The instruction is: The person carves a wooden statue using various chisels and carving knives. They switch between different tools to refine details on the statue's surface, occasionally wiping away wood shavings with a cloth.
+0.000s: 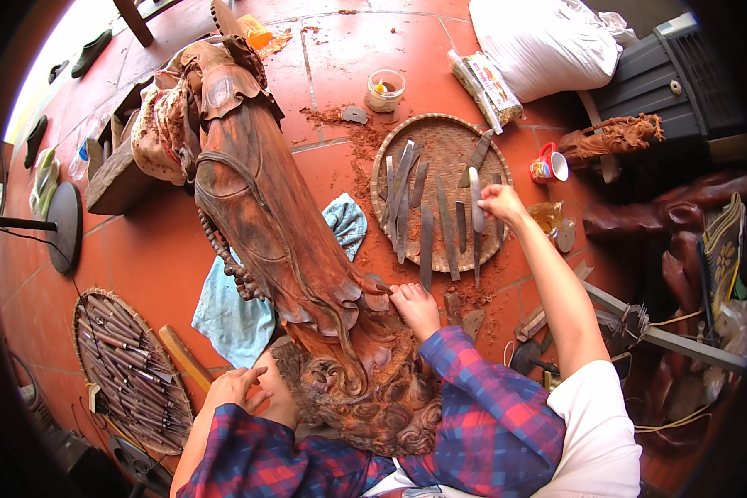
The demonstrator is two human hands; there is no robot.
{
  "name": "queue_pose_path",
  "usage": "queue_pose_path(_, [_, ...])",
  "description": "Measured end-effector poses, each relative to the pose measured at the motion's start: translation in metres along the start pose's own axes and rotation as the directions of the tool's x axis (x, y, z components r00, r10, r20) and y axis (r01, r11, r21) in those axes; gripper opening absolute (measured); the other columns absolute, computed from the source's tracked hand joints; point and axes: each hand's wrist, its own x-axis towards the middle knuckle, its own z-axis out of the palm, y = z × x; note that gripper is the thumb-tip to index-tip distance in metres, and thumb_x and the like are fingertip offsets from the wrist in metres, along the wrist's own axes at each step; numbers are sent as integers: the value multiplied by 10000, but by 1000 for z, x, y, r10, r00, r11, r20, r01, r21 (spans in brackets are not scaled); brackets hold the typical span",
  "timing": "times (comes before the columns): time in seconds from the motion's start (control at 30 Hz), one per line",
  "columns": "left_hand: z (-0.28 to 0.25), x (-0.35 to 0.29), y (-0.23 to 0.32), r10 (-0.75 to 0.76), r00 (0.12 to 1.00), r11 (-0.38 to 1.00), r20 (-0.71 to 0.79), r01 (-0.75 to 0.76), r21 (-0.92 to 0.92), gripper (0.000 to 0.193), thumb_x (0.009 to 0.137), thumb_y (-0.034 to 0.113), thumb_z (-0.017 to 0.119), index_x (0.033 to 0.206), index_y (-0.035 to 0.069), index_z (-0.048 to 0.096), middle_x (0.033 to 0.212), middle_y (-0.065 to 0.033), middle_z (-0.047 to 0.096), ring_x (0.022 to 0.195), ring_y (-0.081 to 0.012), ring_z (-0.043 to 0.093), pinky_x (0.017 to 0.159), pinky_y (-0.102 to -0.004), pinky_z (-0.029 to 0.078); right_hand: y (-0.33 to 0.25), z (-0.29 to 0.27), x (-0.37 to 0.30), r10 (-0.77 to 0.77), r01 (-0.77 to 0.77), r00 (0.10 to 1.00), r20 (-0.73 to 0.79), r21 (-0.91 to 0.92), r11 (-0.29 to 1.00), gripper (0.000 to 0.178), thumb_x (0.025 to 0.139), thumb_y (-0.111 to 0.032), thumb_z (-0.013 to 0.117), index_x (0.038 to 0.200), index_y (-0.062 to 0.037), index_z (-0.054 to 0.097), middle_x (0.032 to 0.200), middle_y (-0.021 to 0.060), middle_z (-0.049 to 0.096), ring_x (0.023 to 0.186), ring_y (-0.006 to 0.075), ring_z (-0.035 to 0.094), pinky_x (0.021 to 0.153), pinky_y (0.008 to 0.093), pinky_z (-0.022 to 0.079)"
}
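Note:
A large carved wooden statue [253,191] of a robed figure lies tilted away from me, its knobbly base [373,398] between my legs. At the round woven tray [397,143] on the right, my right hand [500,202] pinches a pale, flat metal blade [475,183]. Several dark flat blades, like files or scrapers, lie around it in the tray. My left hand [239,388] is beside my left leg, fingers loosely bent and apart, with nothing visible in it. A light blue cloth [236,311] lies partly under the statue.
Another woven tray [187,398] on the left holds many wooden-handled carving tools, beside a wooden mallet-like handle [184,357]. Red mug [549,164], plastic tub [385,90], white sack [548,46] and dark bin [664,79] stand farther off. Wood shavings litter the red tiles.

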Motion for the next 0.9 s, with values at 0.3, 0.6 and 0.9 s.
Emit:
queue_pose_path(0.3, [7, 0, -10, -9, 999, 1000, 35, 9, 17, 462, 858, 321, 728, 1259, 108, 639, 1034, -129, 709, 962, -330, 674, 854, -420, 540, 77, -18, -36, 80, -131, 983, -168, -323, 937, 148, 793, -126, 815, 784, -29, 703, 740, 126, 716, 642, 197, 701, 568, 362, 575])
queue_pose_path(0.6, [0, 4, 0, 14, 1000, 999, -4, -14, 39, 461, 880, 374, 700, 1249, 104, 637, 1021, -127, 708, 952, -336, 680, 833, -427, 543, 18, 18, -52, -91, 80, 996, -5, -417, 905, 267, 753, -273, 844, 774, -27, 739, 719, 136, 718, 710, 233, 709, 755, 373, 552])
queue_pose_path(0.9, [-3, -4, -6, 16, 999, 1000, -33, -16, -11, 452, 881, 355, 703, 1229, 73, 644, 1012, -145, 707, 956, -338, 676, 839, -431, 542, 22, 6, -54, -79, -89, 967, -242, -613, 785, 216, 764, -261, 820, 856, -71, 774, 934, 176, 743, 925, 330, 718, 840, 414, 556])
